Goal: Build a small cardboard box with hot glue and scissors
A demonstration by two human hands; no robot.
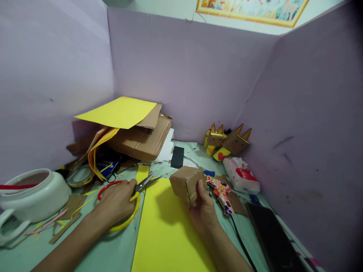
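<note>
My left hand (118, 201) is closed on a pair of scissors (143, 184) with one red and one yellow handle loop; the blades stand slightly apart and point right. In my right hand (203, 209) is a small brown cardboard box (185, 183), gripped with the thumb on its side and held above a yellow paper sheet (167, 238). The sheet lies flat on the table, and the box casts a shadow on it. A patterned glue gun (221, 190) with a black cord lies just right of the box.
Cardboard and yellow paper (121, 111) are piled at the back left. A white pot (36, 192) stands at the left among scraps. At the right are cardboard figures (227, 141), a tissue pack (241, 175) and a dark phone-like slab (272, 238). Purple panels (181, 71) enclose the table.
</note>
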